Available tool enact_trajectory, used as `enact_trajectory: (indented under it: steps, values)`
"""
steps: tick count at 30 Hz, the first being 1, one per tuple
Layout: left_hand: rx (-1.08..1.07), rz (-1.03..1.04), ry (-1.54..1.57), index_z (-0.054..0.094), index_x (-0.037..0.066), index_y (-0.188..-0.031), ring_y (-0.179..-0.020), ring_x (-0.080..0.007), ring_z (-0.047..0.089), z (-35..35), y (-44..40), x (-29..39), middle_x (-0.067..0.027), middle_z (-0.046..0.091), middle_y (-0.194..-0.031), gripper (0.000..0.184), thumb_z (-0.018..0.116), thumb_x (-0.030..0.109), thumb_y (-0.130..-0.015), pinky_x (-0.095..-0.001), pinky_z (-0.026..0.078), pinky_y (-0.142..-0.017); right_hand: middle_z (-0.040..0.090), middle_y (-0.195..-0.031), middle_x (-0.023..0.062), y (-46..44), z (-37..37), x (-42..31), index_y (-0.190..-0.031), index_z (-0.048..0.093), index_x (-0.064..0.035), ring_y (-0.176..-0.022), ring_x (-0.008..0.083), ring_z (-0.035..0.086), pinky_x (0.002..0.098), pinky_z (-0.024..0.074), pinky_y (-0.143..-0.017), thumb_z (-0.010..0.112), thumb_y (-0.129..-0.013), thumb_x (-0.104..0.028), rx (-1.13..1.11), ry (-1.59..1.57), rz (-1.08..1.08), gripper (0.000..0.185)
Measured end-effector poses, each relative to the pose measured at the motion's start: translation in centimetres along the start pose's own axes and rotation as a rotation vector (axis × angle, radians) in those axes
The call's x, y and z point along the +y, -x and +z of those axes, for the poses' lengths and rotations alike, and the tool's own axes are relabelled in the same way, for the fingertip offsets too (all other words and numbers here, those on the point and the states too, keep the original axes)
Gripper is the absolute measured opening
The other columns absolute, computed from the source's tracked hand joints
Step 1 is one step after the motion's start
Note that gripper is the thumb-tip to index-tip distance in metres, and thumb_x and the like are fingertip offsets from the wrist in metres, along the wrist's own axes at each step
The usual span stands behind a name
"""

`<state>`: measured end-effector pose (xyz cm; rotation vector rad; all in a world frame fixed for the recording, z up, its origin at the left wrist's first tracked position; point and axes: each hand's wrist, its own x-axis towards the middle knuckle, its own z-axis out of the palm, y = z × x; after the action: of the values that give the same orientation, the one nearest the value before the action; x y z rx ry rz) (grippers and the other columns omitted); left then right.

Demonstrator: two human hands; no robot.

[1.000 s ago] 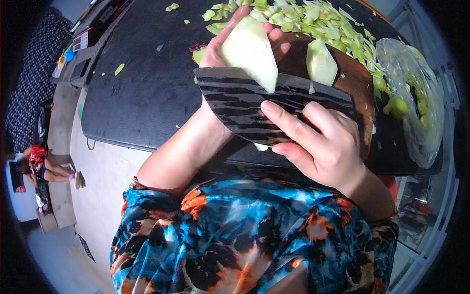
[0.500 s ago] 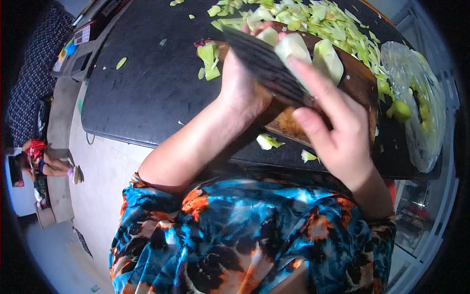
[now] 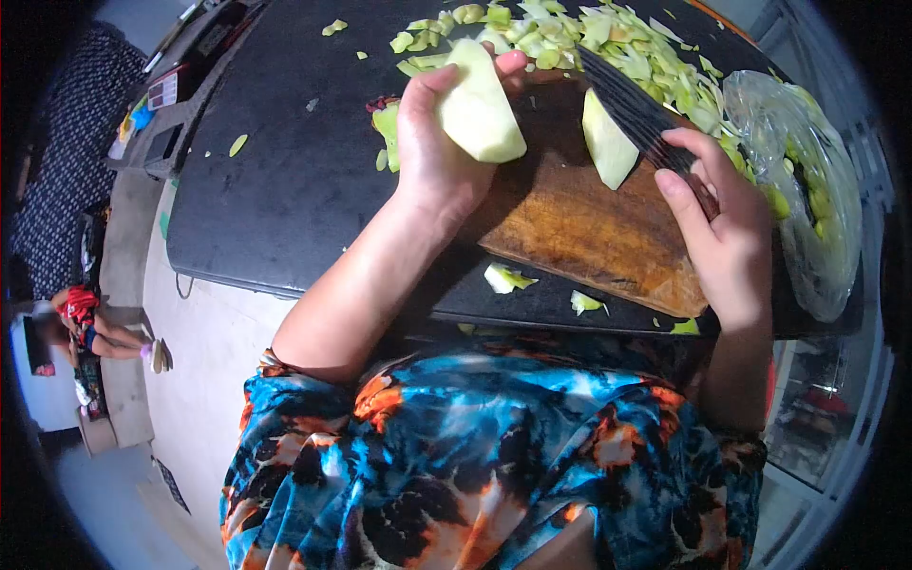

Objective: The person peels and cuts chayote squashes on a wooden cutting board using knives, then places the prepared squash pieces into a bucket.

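My left hand (image 3: 437,152) is wrapped round a peeled pale green piece of fruit or vegetable (image 3: 480,106), above the left edge of the wooden board (image 3: 589,233). My right hand (image 3: 722,218) grips a knife (image 3: 635,109) with a dark, streaked blade, which slants up and to the left. Beside the blade, another pale piece (image 3: 608,142) lies on the board. Green peelings (image 3: 627,43) are heaped behind the board, and a few scraps (image 3: 506,277) lie in front of it.
On the right, a clear plastic bag (image 3: 807,190) holds green items. The dark table (image 3: 285,180) extends left, with a few scraps on it. Another person (image 3: 85,323) is at the far left, beyond the pale floor.
The knife has swung away from the left-hand piece to the right, with my right hand. The piece in my left hand is now in full view, and more of the board shows.
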<state>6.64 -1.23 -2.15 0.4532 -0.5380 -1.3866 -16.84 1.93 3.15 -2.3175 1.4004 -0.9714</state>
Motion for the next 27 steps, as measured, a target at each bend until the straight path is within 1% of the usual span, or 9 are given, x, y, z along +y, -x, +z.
enact_trajectory:
  steps: [1, 2, 6, 9, 16, 19, 22, 24, 27]
  values:
    - [-0.012, 0.024, -0.040, 0.051, -0.001, -0.118, -0.102, -0.0259, 0.060, -0.4, 0.1, 0.1, -0.0150, 0.065, -0.104, 0.042, 0.047, 0.027, -0.086, -0.0367, 0.047, -0.092, 0.057, -0.069, 0.0059, 0.4, 0.2, 0.5, -0.112, 0.059, -0.0063, -0.057, 0.0145, 0.055, 0.0286, 0.0446, -0.056, 0.067, -0.088, -0.020, 0.046, 0.077, -0.023, 0.029]
    - [-0.027, 0.047, -0.080, 0.051, -0.002, -0.115, -0.097, -0.0254, 0.061, -0.5, 0.2, 0.2, -0.0150, 0.065, -0.100, 0.041, 0.044, 0.027, -0.087, -0.0355, 0.047, -0.090, 0.063, -0.082, 0.0106, 0.3, 0.3, 1.1, -0.113, 0.059, -0.0072, -0.068, 0.0236, 0.062, 0.0335, 0.0490, -0.067, 0.065, -0.088, -0.020, 0.058, 0.094, 0.094, 0.029]
    - [-0.031, 0.125, -0.254, 0.051, -0.002, -0.109, -0.090, -0.0229, 0.063, 0.9, 0.6, -0.5, -0.0150, 0.065, -0.096, 0.031, 0.039, 0.020, -0.091, -0.0339, 0.049, -0.084, 0.062, -0.099, 0.0136, -0.2, 1.4, 6.1, -0.113, 0.060, -0.0087, -0.091, 0.0323, 0.060, 0.0421, 0.0479, -0.079, 0.063, -0.088, -0.021, 0.172, 0.309, -0.103, 0.029]
    - [-0.112, 0.142, -0.436, 0.043, 0.000, -0.120, -0.090, -0.0216, 0.063, 2.1, 1.6, -0.5, -0.0164, 0.065, -0.100, 0.029, 0.042, 0.010, -0.092, -0.0318, 0.050, -0.084, 0.060, -0.093, 0.0130, 0.0, 1.4, 7.7, -0.114, 0.061, -0.0106, -0.088, 0.0329, 0.059, 0.0427, 0.0480, -0.078, 0.064, -0.085, -0.019, -0.029, 0.513, -0.053, 0.030]
    - [-0.204, 0.074, -0.423, 0.044, 0.002, -0.130, -0.101, -0.0195, 0.059, 1.7, 2.0, -1.3, -0.0116, 0.059, -0.112, 0.041, 0.043, 0.027, -0.097, -0.0320, 0.047, -0.089, 0.057, -0.095, 0.0136, 0.2, 1.2, 7.8, -0.118, 0.059, -0.0092, -0.090, 0.0333, 0.056, 0.0421, 0.0471, -0.080, 0.065, -0.084, -0.018, -0.049, 0.498, -0.055, 0.036]
    - [-0.212, 0.090, -0.415, 0.043, 0.002, -0.129, -0.100, -0.0180, 0.058, 1.6, 2.0, -1.2, -0.0106, 0.058, -0.111, 0.042, 0.039, 0.032, -0.100, -0.0309, 0.046, -0.089, 0.057, -0.097, 0.0113, 0.3, 1.1, 7.6, -0.124, 0.055, -0.0068, -0.094, 0.0268, 0.057, 0.0381, 0.0466, -0.083, 0.065, -0.086, -0.017, 0.048, 0.539, -0.176, 0.041]
    - [-0.238, 0.219, -0.512, 0.038, 0.002, -0.127, -0.090, -0.0170, 0.060, 2.7, 2.6, -2.4, -0.0114, 0.059, -0.101, 0.035, 0.035, 0.027, -0.102, -0.0300, 0.049, -0.081, 0.056, -0.103, 0.0081, 1.7, 1.1, 1.4, -0.133, 0.048, -0.0061, -0.099, 0.0190, 0.056, 0.0341, 0.0455, -0.086, 0.064, -0.088, -0.016, -0.008, -0.391, 0.019, 0.049]
    - [-0.311, 0.325, -0.644, 0.035, 0.003, -0.126, -0.087, -0.0146, 0.059, 3.4, 3.8, -3.2, -0.0110, 0.058, -0.100, 0.030, 0.032, 0.023, -0.104, -0.0280, 0.050, -0.077, 0.053, -0.118, 0.0094, 2.7, 0.9, -1.3, -0.144, 0.030, -0.0050, -0.103, 0.0127, 0.052, 0.0269, 0.0424, -0.091, 0.056, -0.089, 0.000, -0.253, -0.807, 0.161, 0.062]
    - [-0.418, 0.464, -0.839, 0.038, 0.003, -0.124, -0.097, -0.0150, 0.054, 3.1, 4.7, -4.2, -0.0105, 0.055, -0.109, 0.028, 0.038, 0.019, -0.101, -0.0279, 0.045, -0.085, 0.055, -0.112, 0.0067, 2.7, 3.0, -0.6, -0.137, 0.037, -0.0002, -0.103, 0.0097, 0.053, 0.0261, 0.0436, -0.090, 0.058, -0.090, -0.001, -0.304, -1.102, 0.172, 0.052]
